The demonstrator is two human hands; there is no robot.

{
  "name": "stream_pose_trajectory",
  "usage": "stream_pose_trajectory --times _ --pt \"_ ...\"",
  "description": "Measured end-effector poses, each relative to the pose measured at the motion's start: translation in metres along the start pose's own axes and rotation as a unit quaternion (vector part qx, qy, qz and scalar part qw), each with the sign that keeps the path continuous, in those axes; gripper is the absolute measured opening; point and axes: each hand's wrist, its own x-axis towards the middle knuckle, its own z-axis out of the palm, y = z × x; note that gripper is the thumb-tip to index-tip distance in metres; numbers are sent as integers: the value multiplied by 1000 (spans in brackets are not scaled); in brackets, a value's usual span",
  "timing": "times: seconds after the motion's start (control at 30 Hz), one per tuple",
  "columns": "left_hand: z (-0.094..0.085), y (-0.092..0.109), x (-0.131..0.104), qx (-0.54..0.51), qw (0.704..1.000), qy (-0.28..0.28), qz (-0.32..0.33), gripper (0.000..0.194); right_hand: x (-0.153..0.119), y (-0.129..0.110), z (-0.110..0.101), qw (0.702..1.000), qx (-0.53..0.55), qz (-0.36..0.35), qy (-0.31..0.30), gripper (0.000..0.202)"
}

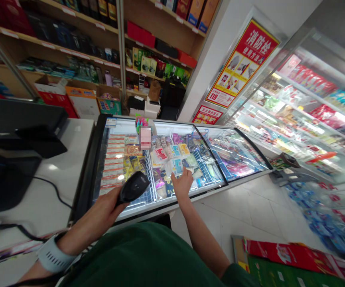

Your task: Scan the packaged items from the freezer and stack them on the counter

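Observation:
My left hand (108,207) is wrapped around the handle of a black barcode scanner (135,186), its head pointing over the freezer's glass top. My right hand (183,185) reaches over the glass with thumb and fingers apart, at the near edge of a clear pack with a blue label (176,165). Whether the fingertips touch that pack is hard to make out. Grouped beside it on the glass are a red-label pack (160,154), another blue-label pack (174,150) and a yellow-label pack (184,149).
The chest freezer (160,209) holds frozen goods in wire baskets. On its back edge stands a colourful item (141,121). A white counter (79,147) with a black monitor (19,123) is at left. Water bottles (312,215) and boxes (280,267) stand on the right.

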Motion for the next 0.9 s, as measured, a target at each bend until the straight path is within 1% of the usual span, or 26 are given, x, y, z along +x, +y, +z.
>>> stream_pose_trajectory --times 0.07,0.17,0.27,0.33,0.43,0.5,0.53,0.57,0.6,0.63,0.67,0.7,0.73,0.77,0.8,0.83,0.9 --pt "-2 -4 -2 -7 1000 3 -10 45 9 3 4 999 -17 30 -6 56" --pt "-5 -9 -6 -15 1000 9 -15 47 16 3 11 998 -42 53 -15 55" --pt "-8 -11 -12 -19 999 16 -21 48 17 3 14 997 -55 55 -22 55" --pt "-10 -12 -15 -19 999 20 -27 49 16 2 12 997 -52 50 -16 58" --pt "-14 -14 -21 -26 999 31 -34 50 11 -3 0 999 -16 12 26 65" --pt "-17 -15 -24 -38 997 51 -38 49 4 -14 -11 997 47 -37 39 60" --pt "-19 -15 -26 -43 996 64 -41 49 -3 -24 -17 993 94 -64 23 53" --pt "-20 -16 -27 -49 995 77 -45 48 -11 -36 -22 985 150 -88 -17 46" --pt "-21 -16 -29 -54 993 91 -49 47 -21 -50 -26 968 211 -106 -79 39" --pt "-22 -16 -30 -60 991 105 -53 46 -32 -67 -31 942 274 -113 -158 35" --pt "-23 -15 -31 -66 989 119 -58 45 -44 -84 -35 902 333 -116 -249 37" --pt "-23 -14 -32 -73 987 132 -62 44 -56 -102 -39 854 384 -114 -332 44" --pt "-23 -12 -34 -81 984 144 -66 44 -68 -120 -43 807 423 -123 -392 50" --pt "-23 -9 -35 -87 981 156 -71 44 -78 -136 -47 767 449 -139 -436 54" --pt "-23 -6 -37 -93 979 167 -75 45 -87 -151 -50 734 472 -150 -465 54" --pt "-23 -2 -39 -98 977 174 -75 47 -94 -163 -53 716 492 -143 -473 55" --pt "-25 6 -44 -104 977 175 -61 51 -103 -182 -58 713 511 -115 -466 52"
